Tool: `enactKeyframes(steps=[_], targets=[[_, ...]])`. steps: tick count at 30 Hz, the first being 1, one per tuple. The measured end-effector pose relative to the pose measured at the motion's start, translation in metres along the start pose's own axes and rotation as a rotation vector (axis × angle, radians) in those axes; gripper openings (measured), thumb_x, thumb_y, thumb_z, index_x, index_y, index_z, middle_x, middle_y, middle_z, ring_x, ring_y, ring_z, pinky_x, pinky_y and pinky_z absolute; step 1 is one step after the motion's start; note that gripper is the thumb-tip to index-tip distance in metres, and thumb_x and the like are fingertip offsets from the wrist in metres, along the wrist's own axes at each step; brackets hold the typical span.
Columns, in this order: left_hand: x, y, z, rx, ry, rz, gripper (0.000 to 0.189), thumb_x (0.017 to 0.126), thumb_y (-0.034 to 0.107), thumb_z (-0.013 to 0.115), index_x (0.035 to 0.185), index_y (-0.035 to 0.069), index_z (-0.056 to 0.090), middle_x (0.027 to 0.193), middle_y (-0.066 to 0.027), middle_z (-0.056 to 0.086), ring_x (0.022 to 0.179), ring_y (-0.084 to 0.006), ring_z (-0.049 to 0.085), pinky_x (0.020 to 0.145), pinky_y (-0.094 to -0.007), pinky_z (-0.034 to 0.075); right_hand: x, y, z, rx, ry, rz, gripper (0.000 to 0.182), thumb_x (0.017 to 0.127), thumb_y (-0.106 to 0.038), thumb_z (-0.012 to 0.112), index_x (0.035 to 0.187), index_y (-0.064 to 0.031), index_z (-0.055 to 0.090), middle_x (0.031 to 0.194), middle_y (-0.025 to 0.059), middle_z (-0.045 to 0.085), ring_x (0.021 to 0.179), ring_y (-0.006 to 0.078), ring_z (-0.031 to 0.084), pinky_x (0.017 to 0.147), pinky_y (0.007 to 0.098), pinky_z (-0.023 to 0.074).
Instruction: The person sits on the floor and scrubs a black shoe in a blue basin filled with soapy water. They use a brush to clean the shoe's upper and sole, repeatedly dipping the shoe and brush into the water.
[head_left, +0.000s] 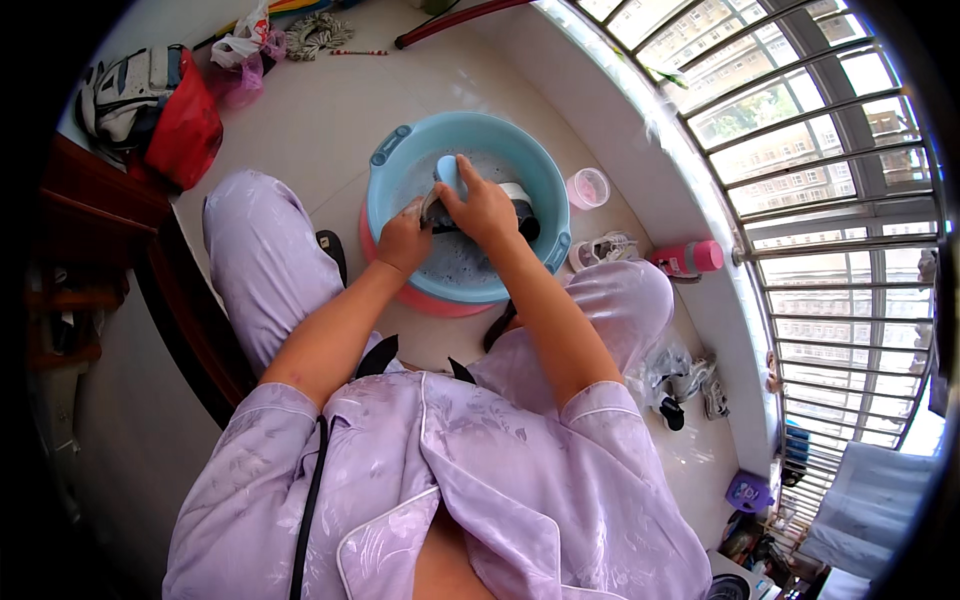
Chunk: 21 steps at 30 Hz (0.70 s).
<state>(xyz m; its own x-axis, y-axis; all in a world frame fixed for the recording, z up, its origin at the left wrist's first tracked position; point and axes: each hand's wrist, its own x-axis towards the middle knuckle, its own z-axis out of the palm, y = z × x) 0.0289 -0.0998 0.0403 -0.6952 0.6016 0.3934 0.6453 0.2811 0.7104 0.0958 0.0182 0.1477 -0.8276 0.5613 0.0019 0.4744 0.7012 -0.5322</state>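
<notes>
A blue plastic basin (465, 127) with soapy water stands within a pink basin (427, 301) on the floor. My right hand (484, 206) is closed around a light blue brush (450, 172), its bristles hidden. Beside it, my left hand (406, 236) grips the end of a dark shoe with a pale edge, held over the water. Another shoe, black and white (520, 206), lies at the basin's right side, partly behind my right hand.
Right of the basin are a clear plastic cup (588, 188), a pair of sneakers (606, 249) and a pink bottle (694, 257) by the barred window wall. More shoes (694, 379) lie farther along it. A backpack (127, 97) and a red bag (184, 131) sit at upper left.
</notes>
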Motion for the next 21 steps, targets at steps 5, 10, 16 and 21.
enactKeyframes(steps=[5, 10, 16, 21], targets=[[0.005, 0.015, -0.018, 0.031, -0.285, -0.125, 0.031, 0.077, 0.008, 0.056, 0.107, 0.000, 0.053, 0.095, -0.0189, 0.060, 0.085, -0.0355, 0.059, 0.073, -0.0408, 0.048, -0.018, -0.010, -0.010, -0.101, -0.059, -0.046, 0.059, 0.080, -0.044, 0.054, 0.128, -0.0129, 0.042, 0.095, 0.0233, 0.060, 0.088, 0.0372, 0.059, 0.077, 0.0419, 0.0463], [-0.003, 0.000, -0.004, 0.042, -0.041, 0.141, 0.036, 0.075, 0.010, 0.059, 0.109, 0.000, 0.053, 0.103, -0.0193, 0.059, 0.092, -0.0347, 0.057, 0.079, -0.0390, 0.047, 0.012, 0.074, -0.001, -0.056, 0.023, 0.125, 0.061, 0.079, -0.050, 0.052, 0.125, -0.0102, 0.045, 0.095, 0.0221, 0.062, 0.087, 0.0364, 0.060, 0.075, 0.0428, 0.0470], [0.002, 0.004, -0.002, 0.071, -0.092, 0.038, 0.045, 0.071, 0.011, 0.064, 0.113, 0.000, 0.051, 0.108, -0.0191, 0.057, 0.098, -0.0343, 0.055, 0.083, -0.0379, 0.046, 0.007, 0.061, 0.007, 0.049, 0.038, 0.122, 0.068, 0.077, -0.058, 0.053, 0.124, -0.0100, 0.043, 0.091, 0.0217, 0.062, 0.087, 0.0367, 0.060, 0.073, 0.0436, 0.0464], [0.000, -0.003, -0.005, 0.104, -0.169, 0.034, 0.038, 0.073, 0.010, 0.061, 0.109, 0.000, 0.052, 0.105, -0.0182, 0.058, 0.095, -0.0351, 0.056, 0.081, -0.0383, 0.047, -0.017, 0.018, 0.002, 0.028, -0.070, -0.131, 0.063, 0.081, -0.056, 0.047, 0.127, -0.0126, 0.040, 0.091, 0.0224, 0.061, 0.083, 0.0378, 0.060, 0.071, 0.0441, 0.0463]])
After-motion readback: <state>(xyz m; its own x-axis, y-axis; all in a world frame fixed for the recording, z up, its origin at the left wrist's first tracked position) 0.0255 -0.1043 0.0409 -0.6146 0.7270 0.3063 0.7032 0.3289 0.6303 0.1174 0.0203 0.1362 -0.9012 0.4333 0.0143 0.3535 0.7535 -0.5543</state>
